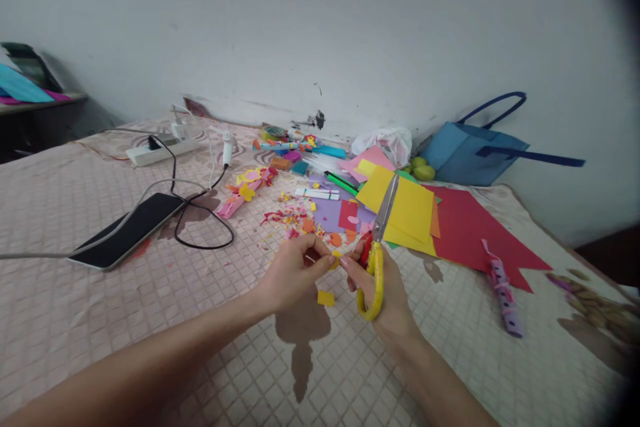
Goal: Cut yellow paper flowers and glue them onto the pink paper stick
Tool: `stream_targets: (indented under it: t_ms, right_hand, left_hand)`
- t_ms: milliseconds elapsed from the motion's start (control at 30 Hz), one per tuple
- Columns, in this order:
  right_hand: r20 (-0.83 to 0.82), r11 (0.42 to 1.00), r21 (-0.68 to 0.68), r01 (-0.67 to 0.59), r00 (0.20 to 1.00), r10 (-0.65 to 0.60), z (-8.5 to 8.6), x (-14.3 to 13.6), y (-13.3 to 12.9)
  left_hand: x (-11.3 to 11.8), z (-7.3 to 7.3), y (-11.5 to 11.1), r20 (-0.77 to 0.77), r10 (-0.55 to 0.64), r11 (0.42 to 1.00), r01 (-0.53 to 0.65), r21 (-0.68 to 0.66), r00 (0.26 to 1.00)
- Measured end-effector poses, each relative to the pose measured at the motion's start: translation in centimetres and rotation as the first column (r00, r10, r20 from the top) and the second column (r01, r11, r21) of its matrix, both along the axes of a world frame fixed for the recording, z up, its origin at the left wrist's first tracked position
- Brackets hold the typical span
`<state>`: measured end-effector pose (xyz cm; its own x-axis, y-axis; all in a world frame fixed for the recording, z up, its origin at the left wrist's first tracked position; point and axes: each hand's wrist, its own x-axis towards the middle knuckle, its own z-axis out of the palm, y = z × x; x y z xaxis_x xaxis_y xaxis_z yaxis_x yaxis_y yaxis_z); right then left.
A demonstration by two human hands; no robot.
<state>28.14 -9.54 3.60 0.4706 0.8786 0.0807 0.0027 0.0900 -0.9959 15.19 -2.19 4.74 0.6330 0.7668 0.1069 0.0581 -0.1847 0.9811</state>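
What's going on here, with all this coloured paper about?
A person is pinching a small yellow piece between the fingertips of the left hand and right hand. The right hand also holds scissors, blades pointing away from the person. A yellow rectangle lies on the tablecloth just below, with colourful scraps beyond the hands and a red sheet off to the right.

Illumination moderate to dim, cool and diffuse; source out of frame. Wall reads flat grey, darkening toward upper right. Soft brown shadow lies on the tablecloth below left hand and right hand, on the near side. Scissors show faint sheen on the blades. Wide-angle stretch toward the sides; blurred black vignette at right edge; brown bundle there smeared. Small paper scraps soft in detail.
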Motion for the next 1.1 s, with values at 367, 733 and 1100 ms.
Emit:
stream_targets:
  t_ms: [367, 733, 1100]
  right_hand:
    - [0.087, 0.982, -0.057, -0.181, 0.979, 0.186, 0.4, -0.5, -0.6]
    - [0.305, 0.933, -0.253, -0.257, 0.894, 0.329, -0.4, -1.2, -0.9]
    - [0.310, 0.940, -0.267, -0.214, 0.904, 0.294, -0.4, -1.5, -0.9]
  left_hand:
    - [-0.4, 1.2, 1.0, 0.204, 0.137, 0.942, -0.064, -0.329, 0.969]
    - [-1.0, 2.0, 2.1, 0.358, 0.288, 0.911, -0.138, -0.389, 0.888]
    - [-0.8, 2.0, 1.8, 0.373, 0.314, 0.905, -0.156, -0.396, 0.873]
